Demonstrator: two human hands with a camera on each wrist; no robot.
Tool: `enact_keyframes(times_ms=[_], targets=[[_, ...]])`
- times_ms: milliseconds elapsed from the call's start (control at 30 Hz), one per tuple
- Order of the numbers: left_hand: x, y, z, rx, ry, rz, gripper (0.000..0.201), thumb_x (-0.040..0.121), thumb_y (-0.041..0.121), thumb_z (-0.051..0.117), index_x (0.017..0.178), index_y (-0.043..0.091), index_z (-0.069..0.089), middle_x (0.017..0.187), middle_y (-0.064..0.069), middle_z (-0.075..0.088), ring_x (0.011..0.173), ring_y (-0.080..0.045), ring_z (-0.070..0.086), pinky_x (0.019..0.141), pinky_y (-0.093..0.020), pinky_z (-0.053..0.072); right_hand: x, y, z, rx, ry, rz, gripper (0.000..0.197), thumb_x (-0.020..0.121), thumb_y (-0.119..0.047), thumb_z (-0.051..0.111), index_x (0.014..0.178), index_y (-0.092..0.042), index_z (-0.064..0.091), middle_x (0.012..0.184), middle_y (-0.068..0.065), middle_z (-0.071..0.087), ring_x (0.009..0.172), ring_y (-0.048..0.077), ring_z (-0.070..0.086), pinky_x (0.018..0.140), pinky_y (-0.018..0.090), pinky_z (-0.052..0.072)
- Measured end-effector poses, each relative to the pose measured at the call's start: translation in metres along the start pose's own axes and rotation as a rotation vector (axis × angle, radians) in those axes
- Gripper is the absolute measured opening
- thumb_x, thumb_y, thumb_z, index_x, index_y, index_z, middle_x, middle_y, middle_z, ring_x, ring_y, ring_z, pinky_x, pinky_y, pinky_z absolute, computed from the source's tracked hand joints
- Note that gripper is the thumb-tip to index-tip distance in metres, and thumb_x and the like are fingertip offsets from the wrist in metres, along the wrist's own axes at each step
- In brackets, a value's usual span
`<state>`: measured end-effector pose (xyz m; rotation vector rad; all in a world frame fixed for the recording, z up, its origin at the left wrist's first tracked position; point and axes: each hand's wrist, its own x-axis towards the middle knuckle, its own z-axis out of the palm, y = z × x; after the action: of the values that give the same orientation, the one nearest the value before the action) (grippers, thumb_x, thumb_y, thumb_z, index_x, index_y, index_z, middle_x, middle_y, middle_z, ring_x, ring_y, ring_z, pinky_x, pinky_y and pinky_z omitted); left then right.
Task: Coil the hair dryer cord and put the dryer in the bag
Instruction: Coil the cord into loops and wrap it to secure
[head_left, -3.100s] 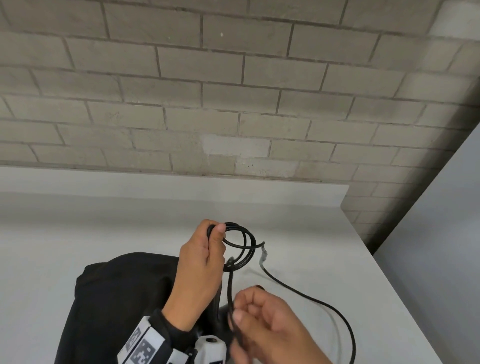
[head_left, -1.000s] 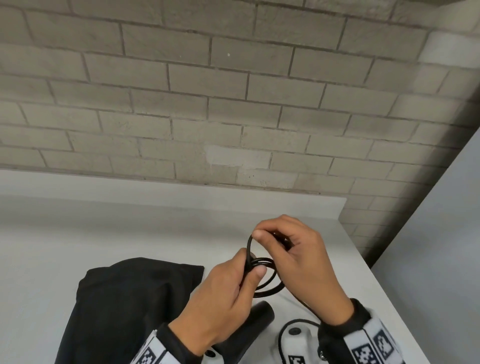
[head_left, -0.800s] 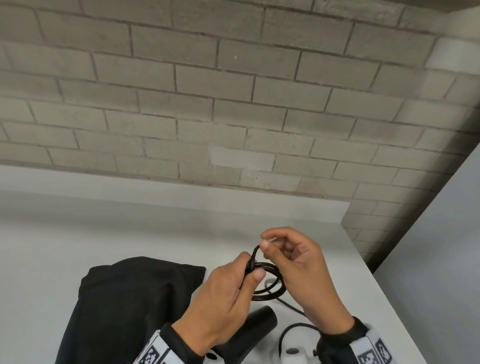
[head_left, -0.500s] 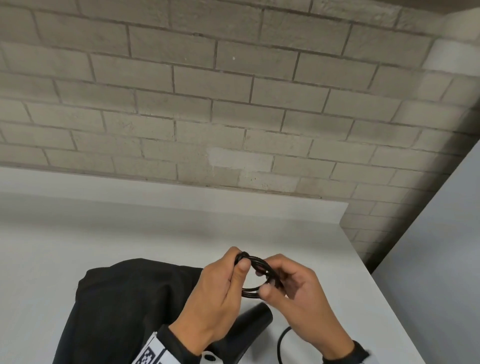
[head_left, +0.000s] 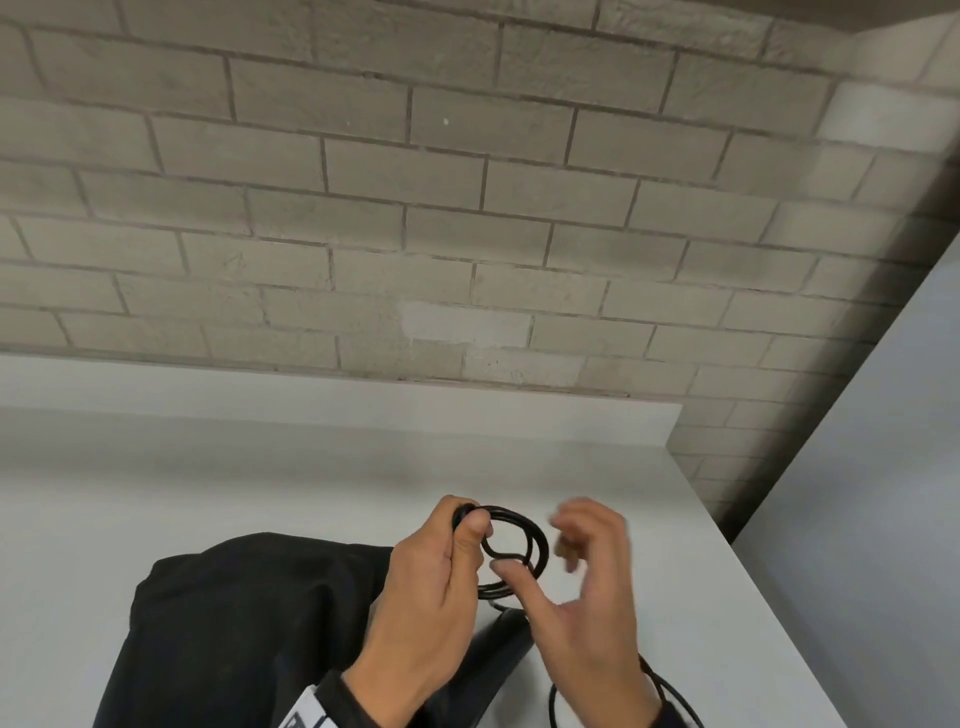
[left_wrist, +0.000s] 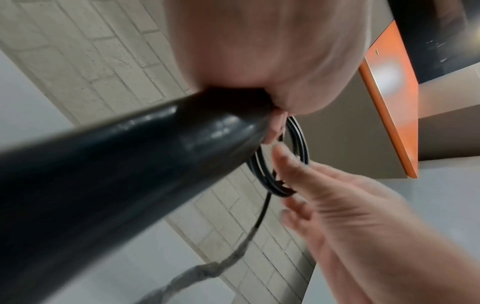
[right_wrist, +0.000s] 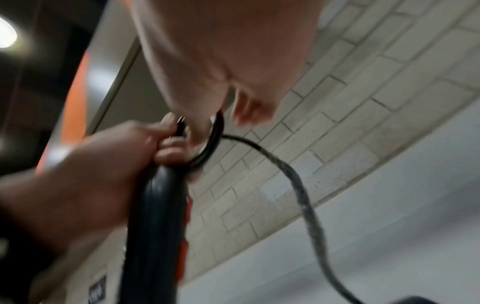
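Observation:
A black hair dryer cord (head_left: 521, 550) is wound into a small coil of several loops above the white counter. My left hand (head_left: 467, 526) pinches the coil's left side under its thumb. The same hand holds the dryer's black handle (left_wrist: 109, 181) in its palm. My right hand (head_left: 540, 558) hovers at the coil's right side with blurred, spread fingers, and only its thumb touches the loops. A loose length of cord (right_wrist: 298, 185) trails down from the coil. The black bag (head_left: 234, 629) lies on the counter under my left forearm. The dryer's head is hidden.
The white counter (head_left: 208, 478) runs back to a grey brick wall (head_left: 467, 234). Its right edge (head_left: 737, 561) drops off beside a pale grey panel. More slack cord (head_left: 667, 688) loops at the lower right. An orange-edged panel (left_wrist: 389, 98) hangs overhead.
My right hand laid another loop onto the coil, then let go; its fingers have opened and moved right. My left hand kept its grip on the coil throughout.

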<state>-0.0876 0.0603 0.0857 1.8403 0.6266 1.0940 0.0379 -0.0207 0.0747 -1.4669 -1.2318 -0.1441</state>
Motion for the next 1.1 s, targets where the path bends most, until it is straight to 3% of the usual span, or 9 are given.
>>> enact_keyframes(times_ms=[133,267,367,433,600,700,833,933,1100], targets=[[0.002,0.000,0.001,0.072,0.033,-0.015,0.043,0.092,0.068,0.028,0.083,0.034,0.053,0.056,0.009,0.048,0.049,-0.006,0.039,0.050,-0.033,0.039,-0.012,0.006,0.018,-0.343,0.149,-0.276,0.017,0.083,-0.023,0.071,0.095,-0.016,0.061,0.093,0.000,0.046,0.065,0.014,0.053,0.051,0.024,0.048],[0.003,0.002,0.000,0.098,0.053,0.000,0.039,0.095,0.057,0.028,0.081,0.030,0.053,0.057,0.015,0.052,0.049,-0.007,0.044,0.049,-0.018,0.037,-0.011,0.004,0.025,-0.400,0.032,-0.177,0.023,0.091,-0.029,0.060,0.098,-0.013,0.074,0.088,0.001,0.056,0.061,0.016,0.053,0.048,0.027,0.047],[0.008,-0.002,0.000,0.104,0.089,0.008,0.035,0.094,0.054,0.031,0.082,0.029,0.052,0.057,0.013,0.052,0.048,-0.007,0.043,0.047,-0.025,0.039,-0.006,-0.015,0.020,-0.153,-0.056,0.076,0.012,0.090,-0.029,0.062,0.090,-0.024,0.073,0.085,-0.013,0.057,0.074,0.006,0.059,0.062,0.010,0.044],[0.010,-0.005,-0.001,0.113,0.109,0.017,0.035,0.096,0.055,0.030,0.081,0.031,0.051,0.056,0.010,0.050,0.047,-0.007,0.042,0.047,-0.029,0.041,-0.001,-0.028,0.014,0.070,-0.159,0.294,0.012,0.089,-0.023,0.068,0.080,-0.030,0.071,0.087,-0.012,0.063,0.079,0.011,0.064,0.070,0.018,0.052],[0.010,-0.007,-0.002,0.114,0.112,0.039,0.041,0.093,0.066,0.030,0.083,0.033,0.053,0.055,0.001,0.050,0.045,-0.006,0.043,0.044,-0.028,0.043,0.016,-0.050,-0.007,0.546,-0.402,0.589,0.019,0.091,-0.023,0.062,0.083,-0.011,0.074,0.091,0.005,0.075,0.093,0.021,0.071,0.086,0.031,0.055],[0.010,-0.004,-0.002,0.049,0.086,0.025,0.038,0.095,0.062,0.033,0.098,0.034,0.058,0.051,0.006,0.043,0.044,-0.004,0.041,0.045,-0.021,0.043,0.024,-0.049,-0.019,0.837,-0.427,0.827,0.027,0.092,-0.024,0.055,0.075,-0.009,0.068,0.074,0.016,0.069,0.090,0.032,0.071,0.074,0.031,0.057],[0.009,-0.002,-0.001,0.129,0.005,0.069,0.031,0.097,0.055,0.033,0.121,0.042,0.049,0.053,0.008,0.048,0.044,-0.007,0.045,0.048,-0.034,0.048,0.024,-0.040,-0.028,1.165,-0.326,1.094,0.025,0.082,-0.028,0.067,0.077,-0.003,0.064,0.053,0.008,0.054,0.056,0.023,0.064,0.045,0.025,0.052],[0.010,-0.003,-0.002,0.159,-0.001,0.102,0.031,0.099,0.057,0.031,0.102,0.037,0.054,0.059,0.000,0.050,0.047,-0.017,0.045,0.050,-0.044,0.049,0.014,-0.032,-0.028,1.284,-0.301,1.003,0.043,0.054,-0.028,0.094,0.080,-0.001,0.072,0.056,0.009,0.055,0.054,0.021,0.060,0.044,0.024,0.048],[0.016,-0.004,-0.005,0.146,0.037,0.078,0.030,0.096,0.050,0.034,0.090,0.029,0.055,0.053,0.006,0.046,0.047,-0.009,0.042,0.045,-0.018,0.036,-0.015,-0.017,-0.015,0.913,-0.372,0.613,0.050,0.056,-0.009,0.089,0.104,-0.013,0.073,0.101,0.015,0.072,0.090,0.021,0.065,0.073,0.030,0.052]])
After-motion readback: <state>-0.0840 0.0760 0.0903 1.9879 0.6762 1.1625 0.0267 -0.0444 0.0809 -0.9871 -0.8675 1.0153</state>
